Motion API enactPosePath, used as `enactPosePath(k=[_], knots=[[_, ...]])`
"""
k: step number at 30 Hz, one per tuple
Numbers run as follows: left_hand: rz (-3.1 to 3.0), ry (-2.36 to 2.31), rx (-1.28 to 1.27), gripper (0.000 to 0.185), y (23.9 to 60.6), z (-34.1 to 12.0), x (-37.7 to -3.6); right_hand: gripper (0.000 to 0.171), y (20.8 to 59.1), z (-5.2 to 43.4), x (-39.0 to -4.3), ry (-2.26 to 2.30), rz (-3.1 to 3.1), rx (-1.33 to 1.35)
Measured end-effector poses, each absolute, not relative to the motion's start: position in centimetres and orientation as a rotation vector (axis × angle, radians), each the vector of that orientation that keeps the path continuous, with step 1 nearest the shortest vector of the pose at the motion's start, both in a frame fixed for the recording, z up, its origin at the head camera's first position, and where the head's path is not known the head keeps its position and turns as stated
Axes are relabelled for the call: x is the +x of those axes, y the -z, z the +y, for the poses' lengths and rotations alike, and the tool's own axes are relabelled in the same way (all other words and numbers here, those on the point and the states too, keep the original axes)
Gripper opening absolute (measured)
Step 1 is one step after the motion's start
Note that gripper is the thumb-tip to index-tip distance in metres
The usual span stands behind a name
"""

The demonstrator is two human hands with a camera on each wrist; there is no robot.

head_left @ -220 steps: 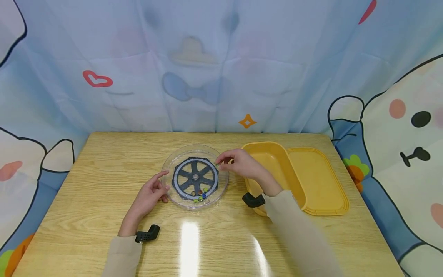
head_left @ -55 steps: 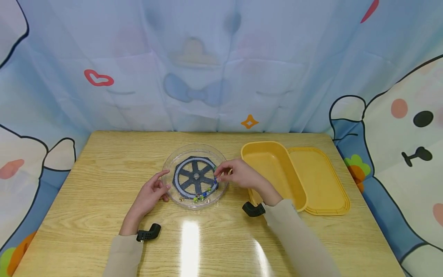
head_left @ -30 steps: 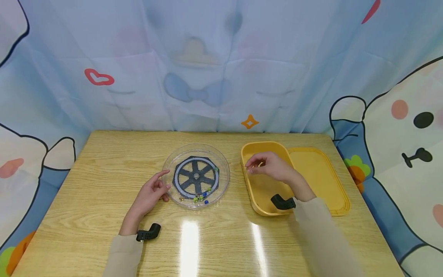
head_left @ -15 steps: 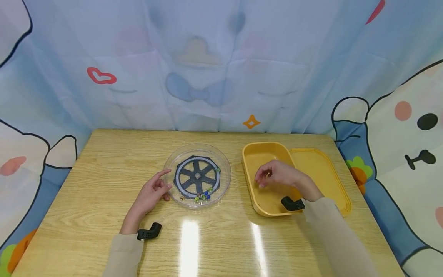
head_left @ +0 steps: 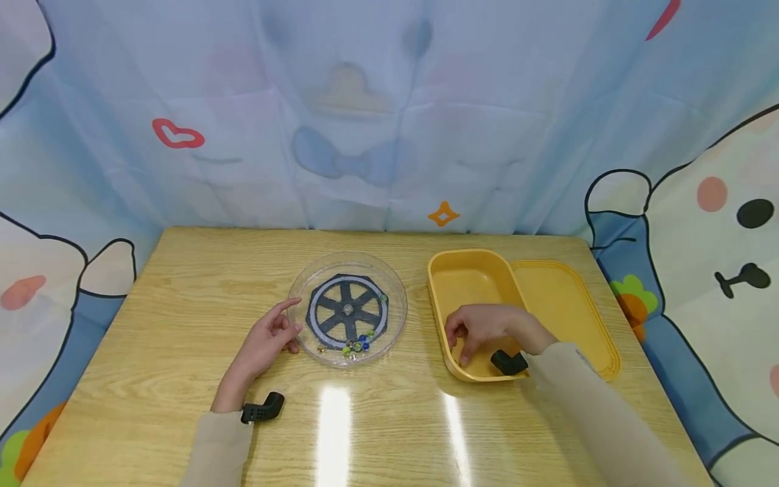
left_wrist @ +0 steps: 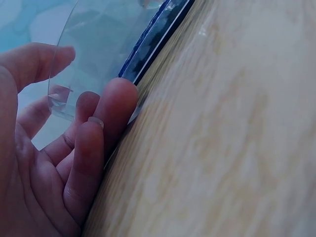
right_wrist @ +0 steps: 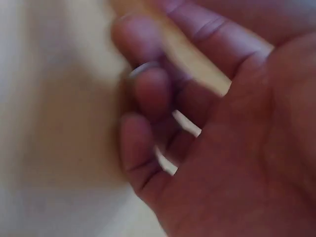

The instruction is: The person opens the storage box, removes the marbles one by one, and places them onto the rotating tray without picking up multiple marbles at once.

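Observation:
A round clear plastic dish (head_left: 397,325) stands on the table, with a dark six-spoked wheel shape (head_left: 328,323) and a pale ring inside. Several marbles (head_left: 358,345), blue, green and amber, cluster at its near side. One green marble (head_left: 383,298) sits apart on the right. My left hand (head_left: 266,341) touches the left edge of the dish with relaxed fingers; the left wrist view shows fingertips (left_wrist: 118,101) at the clear wall. My right hand (head_left: 487,325) reaches down inside the yellow box (head_left: 471,267), fingers bent, thumb apart; nothing shows between them in the blurred right wrist view.
A flat yellow lid (head_left: 562,304) lies right of the box, partly behind its edge. The wooden table (head_left: 213,284) ends at a blue patterned curtain (head_left: 353,189) along the back. A black wrist camera (head_left: 264,408) juts from each wrist.
My right hand let go of a blue marble in the dish, moved right to the box and lowered into its near part. Marbles near the dish's front have shifted. My left hand stays put.

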State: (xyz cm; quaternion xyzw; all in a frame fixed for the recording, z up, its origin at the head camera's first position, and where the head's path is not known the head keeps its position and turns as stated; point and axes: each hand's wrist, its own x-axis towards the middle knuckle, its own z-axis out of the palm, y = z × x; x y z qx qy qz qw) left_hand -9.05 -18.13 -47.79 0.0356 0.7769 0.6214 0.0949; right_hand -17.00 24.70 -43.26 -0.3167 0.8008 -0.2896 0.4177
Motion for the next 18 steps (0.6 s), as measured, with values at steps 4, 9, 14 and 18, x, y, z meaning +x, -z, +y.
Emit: enactPosePath(k=[4, 9, 14, 18], knots=[[2.306, -1.843, 0.094, 0.054, 49.3, -18.5, -9.5, 0.026, 43.5, 24.1, -16.7, 0.636, 2.080, -0.836], [2.300, -1.865, 0.088, 0.052, 49.6, -18.6, -9.3, 0.026, 43.6, 23.5, -16.4, 0.552, 2.163, -0.855], [2.296, -1.879, 0.100, 0.052, 49.6, -18.6, -9.3, 0.019, 43.7, 23.7, -16.6, 0.607, 2.158, -0.859], [2.290, -1.884, 0.107, 0.052, 49.6, -18.5, -9.3, 0.012, 44.0, 24.2, -16.8, 0.691, 2.112, -0.847]])
